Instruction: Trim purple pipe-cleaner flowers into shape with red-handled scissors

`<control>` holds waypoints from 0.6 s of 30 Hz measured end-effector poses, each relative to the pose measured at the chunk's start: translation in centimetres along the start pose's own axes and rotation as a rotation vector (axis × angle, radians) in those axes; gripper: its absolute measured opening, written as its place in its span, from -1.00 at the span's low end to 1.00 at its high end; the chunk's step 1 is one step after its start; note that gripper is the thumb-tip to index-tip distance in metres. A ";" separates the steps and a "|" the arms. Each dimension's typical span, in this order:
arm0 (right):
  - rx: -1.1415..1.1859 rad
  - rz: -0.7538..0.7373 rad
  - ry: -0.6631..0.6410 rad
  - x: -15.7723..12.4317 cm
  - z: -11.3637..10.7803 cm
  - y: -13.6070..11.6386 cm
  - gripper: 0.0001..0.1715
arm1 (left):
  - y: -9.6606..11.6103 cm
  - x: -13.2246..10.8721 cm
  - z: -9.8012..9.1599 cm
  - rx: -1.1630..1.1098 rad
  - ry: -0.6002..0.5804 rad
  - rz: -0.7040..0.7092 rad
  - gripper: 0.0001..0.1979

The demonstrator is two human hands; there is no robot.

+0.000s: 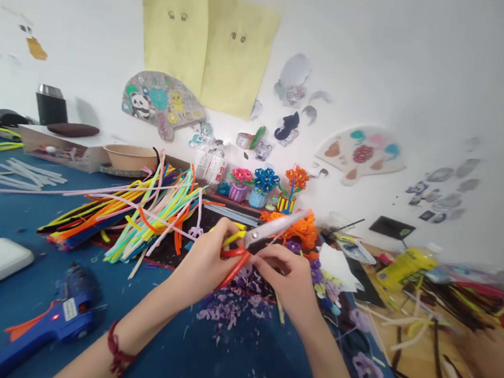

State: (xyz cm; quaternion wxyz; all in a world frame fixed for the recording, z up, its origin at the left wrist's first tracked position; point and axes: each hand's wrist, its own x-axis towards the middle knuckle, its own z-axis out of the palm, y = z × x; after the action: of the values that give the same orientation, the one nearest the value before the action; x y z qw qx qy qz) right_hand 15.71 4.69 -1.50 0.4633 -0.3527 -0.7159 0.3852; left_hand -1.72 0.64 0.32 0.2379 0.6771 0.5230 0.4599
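Observation:
My left hand [205,261] is wrapped round the red and yellow handles of a pair of scissors [276,226]. Their blades point up and to the right, over the near edge of some orange fuzzy flowers [303,234]. Close beside the scissors' pivot, my right hand [290,280] is closed in a pinch. What sits between its fingertips is too small and hidden to name. Under both hands, purple fuzzy clippings [221,310] lie scattered on the blue tabletop [236,367].
A blue glue gun [68,314] with a lit red light lies at left. Behind it spreads a heap of colourful pipe cleaners [152,215]. Small potted flowers [265,184] stand by the wall. At far right, another person's hand [491,357] is near a yellow bottle [408,264].

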 end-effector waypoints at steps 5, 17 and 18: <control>-0.017 -0.185 0.269 0.2 -0.4 -0.5 -0.83 | 0.3 -0.3 0.0 0.127 0.117 -0.048 -0.53; 0.025 -0.280 0.422 -0.5 -0.7 -0.9 -0.93 | 1.8 -1.0 1.4 0.584 -0.021 -0.047 -0.75; 0.026 -0.289 0.425 -0.5 -0.7 -1.0 -0.94 | 1.8 -1.0 1.4 0.601 -0.026 -0.047 -0.75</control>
State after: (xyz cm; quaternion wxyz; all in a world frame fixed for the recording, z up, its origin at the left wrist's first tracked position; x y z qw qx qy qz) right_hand 16.41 3.99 -0.66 0.6582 -0.3136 -0.6404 0.2414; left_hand 0.35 -0.69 0.78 0.0439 0.7107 0.6480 0.2704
